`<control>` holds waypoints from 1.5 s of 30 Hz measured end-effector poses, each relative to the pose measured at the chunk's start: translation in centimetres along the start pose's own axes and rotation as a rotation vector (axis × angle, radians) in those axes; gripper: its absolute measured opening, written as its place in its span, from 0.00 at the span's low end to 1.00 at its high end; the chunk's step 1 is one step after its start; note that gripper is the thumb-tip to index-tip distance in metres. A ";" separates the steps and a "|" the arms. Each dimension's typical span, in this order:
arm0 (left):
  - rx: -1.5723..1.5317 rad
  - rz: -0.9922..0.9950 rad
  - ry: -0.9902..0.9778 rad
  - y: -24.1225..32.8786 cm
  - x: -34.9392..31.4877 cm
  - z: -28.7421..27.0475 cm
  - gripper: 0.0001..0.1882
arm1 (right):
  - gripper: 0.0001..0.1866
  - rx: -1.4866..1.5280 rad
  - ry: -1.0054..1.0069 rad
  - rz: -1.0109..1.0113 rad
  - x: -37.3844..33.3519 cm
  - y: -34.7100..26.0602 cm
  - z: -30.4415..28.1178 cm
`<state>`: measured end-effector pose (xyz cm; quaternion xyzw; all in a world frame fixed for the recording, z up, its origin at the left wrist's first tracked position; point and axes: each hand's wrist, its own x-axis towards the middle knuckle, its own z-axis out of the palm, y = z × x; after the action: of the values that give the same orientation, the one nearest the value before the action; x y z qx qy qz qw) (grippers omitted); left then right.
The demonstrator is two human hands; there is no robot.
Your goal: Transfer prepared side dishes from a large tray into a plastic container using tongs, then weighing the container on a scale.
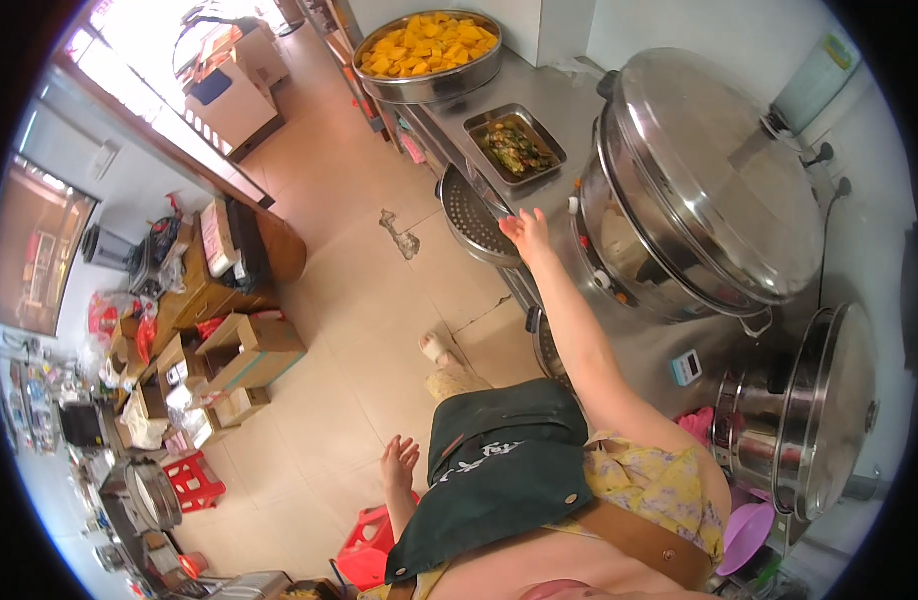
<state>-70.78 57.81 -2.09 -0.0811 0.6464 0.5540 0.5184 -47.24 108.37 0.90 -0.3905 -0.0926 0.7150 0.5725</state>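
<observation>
My right hand [526,236] reaches forward over the steel counter's edge, its fingers stretched out and apart. Close to its fingertips is a slim shiny metal piece [493,200]; I cannot tell whether they touch. Beside that hand a round perforated steel pan [469,222] juts past the counter edge. Farther on, a rectangular steel tray [552,163] holds cooked greens [517,146]. My left hand [401,464] hangs at my left side above the tiled floor, holding nothing, with its fingers spread.
A wide pan [429,92] of orange chunks [429,45] stands at the counter's far end. Large lidded steel pots [629,200] [759,420] and a small timer [686,368] occupy the right. Cardboard boxes [249,350] and red stools [192,482] [367,550] are at left.
</observation>
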 end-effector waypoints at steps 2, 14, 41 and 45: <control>-0.019 -0.035 0.023 2.2 3.0 -0.1 0.23 | 0.40 0.092 0.078 0.015 3.8 0.7 2.8; 0.268 0.180 -0.187 35.1 26.5 11.5 0.20 | 0.25 0.170 0.417 -0.286 10.5 1.7 4.1; 0.116 0.027 -0.814 85.3 51.7 34.7 0.36 | 0.18 -0.743 -0.302 0.412 30.0 11.7 59.9; -0.091 0.093 -0.763 93.3 56.5 35.8 0.33 | 0.19 -0.593 -0.389 0.286 38.4 15.7 69.2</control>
<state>-138.74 147.76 19.37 0.1374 0.3846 0.5954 0.6918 -106.43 159.21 21.30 -0.4053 -0.3469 0.7905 0.3009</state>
